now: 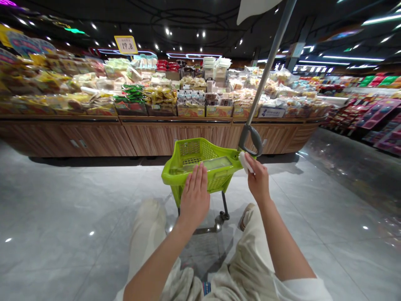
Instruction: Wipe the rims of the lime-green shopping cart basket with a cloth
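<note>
In front of my knees stands a small lime-green shopping cart (pixel 177 179), its basket open at the top. My left hand (pixel 196 200) lies on the near rim with its fingers stretched out side by side. At the cart's right end my right hand (pixel 258 177) pinches a folded white wipe (pixel 245 162) against the green edge, just below the grey loop handle (pixel 252 140). A clear panel (pixel 216 164) is set along the near side of the basket. From the handle a metal pole (pixel 271 54) rises, carrying a white flag at its top.
Behind the cart runs a long wood-panelled display counter (pixel 156 138) heaped with packaged snacks. A price sign (pixel 125 44) reading 19.8 stands above it. More stocked shelves (pixel 376 104) are at the right. Grey tiled floor (pixel 78 213) surrounds the cart and my legs.
</note>
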Available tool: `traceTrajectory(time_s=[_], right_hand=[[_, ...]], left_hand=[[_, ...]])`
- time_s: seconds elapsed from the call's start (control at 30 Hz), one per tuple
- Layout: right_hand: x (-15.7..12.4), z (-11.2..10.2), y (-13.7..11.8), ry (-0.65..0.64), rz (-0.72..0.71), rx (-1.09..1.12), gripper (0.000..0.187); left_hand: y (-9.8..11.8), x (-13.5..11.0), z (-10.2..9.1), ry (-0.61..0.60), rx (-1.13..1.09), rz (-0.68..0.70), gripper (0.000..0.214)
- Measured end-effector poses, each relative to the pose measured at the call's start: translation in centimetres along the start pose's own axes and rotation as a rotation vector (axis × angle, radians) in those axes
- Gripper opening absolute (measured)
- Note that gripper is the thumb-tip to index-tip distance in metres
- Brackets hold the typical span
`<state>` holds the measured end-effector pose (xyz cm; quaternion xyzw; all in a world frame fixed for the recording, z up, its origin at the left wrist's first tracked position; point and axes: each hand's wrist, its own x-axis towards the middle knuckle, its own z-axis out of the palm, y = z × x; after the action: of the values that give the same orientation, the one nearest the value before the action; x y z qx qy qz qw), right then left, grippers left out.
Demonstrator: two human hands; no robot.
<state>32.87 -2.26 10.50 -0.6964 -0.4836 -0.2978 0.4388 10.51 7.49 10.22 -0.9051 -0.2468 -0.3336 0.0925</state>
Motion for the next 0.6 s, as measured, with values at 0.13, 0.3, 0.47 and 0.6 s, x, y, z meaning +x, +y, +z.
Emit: traceTrajectory(time_s=[0.13,0.3,0.47,0.6], right_hand=[[-1.7,1.0,-2.6,0.047,0.031,-0.061,0.078],[-4.2,3.5,-9.2,-0.096,-0.147,0.032,0.079],[-4.3,3.7,-7.8,-0.111,-0.255,-0.025,0.078],[-3.9,3.8,-4.4,0.086,0.075,-0.061,0.083]], left_hand=[[0.1,-0.2,0.2,0.009,0.021,-0.009,0.075],[0.4,-0.2,0.4,0.052,0.001,-0.023,0.076],[0.2,-0.3,0.5,0.054,-0.014,-0.017,0.077],[0.4,-0.2,0.4,0.045,-0.003,-0.022,0.075]])
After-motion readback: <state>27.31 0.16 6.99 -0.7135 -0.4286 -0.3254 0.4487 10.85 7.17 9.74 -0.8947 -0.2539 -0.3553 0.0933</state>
